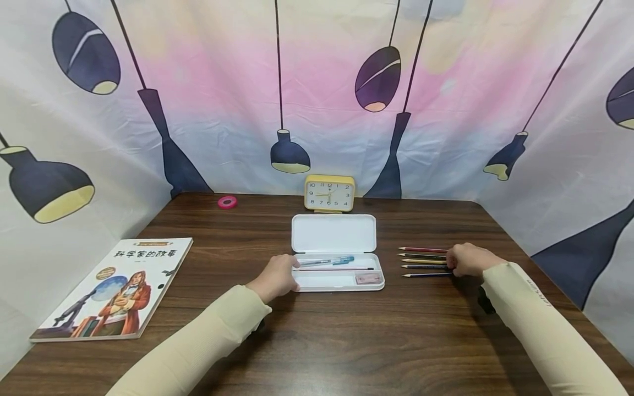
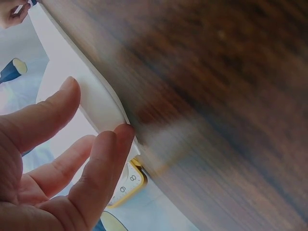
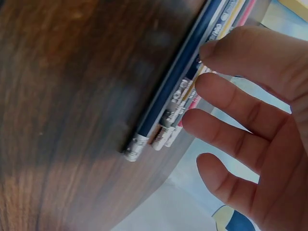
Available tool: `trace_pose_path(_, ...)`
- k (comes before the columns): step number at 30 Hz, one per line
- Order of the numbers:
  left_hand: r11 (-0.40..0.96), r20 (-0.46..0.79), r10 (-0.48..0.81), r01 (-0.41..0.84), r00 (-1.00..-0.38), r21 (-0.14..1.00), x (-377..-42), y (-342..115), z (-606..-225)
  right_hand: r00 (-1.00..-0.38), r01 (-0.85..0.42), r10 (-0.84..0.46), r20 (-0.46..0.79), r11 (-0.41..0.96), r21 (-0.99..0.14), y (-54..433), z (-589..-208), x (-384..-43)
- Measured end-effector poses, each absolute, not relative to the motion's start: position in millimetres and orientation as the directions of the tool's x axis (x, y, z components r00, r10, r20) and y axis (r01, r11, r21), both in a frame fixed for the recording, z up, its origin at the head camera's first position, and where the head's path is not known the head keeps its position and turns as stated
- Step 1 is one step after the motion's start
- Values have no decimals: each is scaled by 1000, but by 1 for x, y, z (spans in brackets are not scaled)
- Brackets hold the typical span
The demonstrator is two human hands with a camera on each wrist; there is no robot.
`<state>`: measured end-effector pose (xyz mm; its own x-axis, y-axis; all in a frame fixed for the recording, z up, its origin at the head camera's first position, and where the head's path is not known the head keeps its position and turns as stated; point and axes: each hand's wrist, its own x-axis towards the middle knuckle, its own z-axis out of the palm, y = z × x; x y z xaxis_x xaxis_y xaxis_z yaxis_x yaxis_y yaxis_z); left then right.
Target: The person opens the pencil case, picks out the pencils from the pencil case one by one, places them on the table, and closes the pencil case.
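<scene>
Pencils [image 1: 423, 261], five in a loose row, lie on the table to the left of the right hand [image 1: 470, 259], their sharpened tips pointing away from it and their long axes running crosswise toward the case. That hand covers their blunt ends. Its thumb and forefinger come close together at the row, the other fingers loosely bent, though I cannot tell whether any pencil is pinched. It is plainly the nearer hand.

Across a strip of bare wood, the white pencil case [image 1: 334, 287] sits just right of the left hand [image 1: 277, 278], whose thumb and fingers spread wide, touching its near side edge. Inside, on that hand's right, are a pale blue pen [image 1: 322, 261], a slim pencil [image 1: 337, 269] and, farthest from it, a pink eraser [image 1: 367, 278]; the lid [image 1: 334, 234] stands raised behind.

Both hands work at a dark wood-grain table [image 1: 346, 341]. Beyond the left hand are a yellow clock [image 1: 329, 193], off to its right, and a pink ring [image 1: 227, 202], off to its left; a book [image 1: 114, 291] lies farther left. Lamp-printed fabric [image 1: 327, 55] hangs around the table.
</scene>
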<state>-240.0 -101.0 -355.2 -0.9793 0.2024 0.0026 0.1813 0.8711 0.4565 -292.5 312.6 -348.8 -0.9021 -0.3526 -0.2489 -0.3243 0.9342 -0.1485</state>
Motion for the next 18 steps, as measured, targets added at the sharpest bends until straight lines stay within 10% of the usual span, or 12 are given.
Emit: trace_pose_path(18, 871, -9, 202, 175, -979, 460, -241, -102, -356, -887, -393, -418, -195, 906, -157, 305, -339, -294)
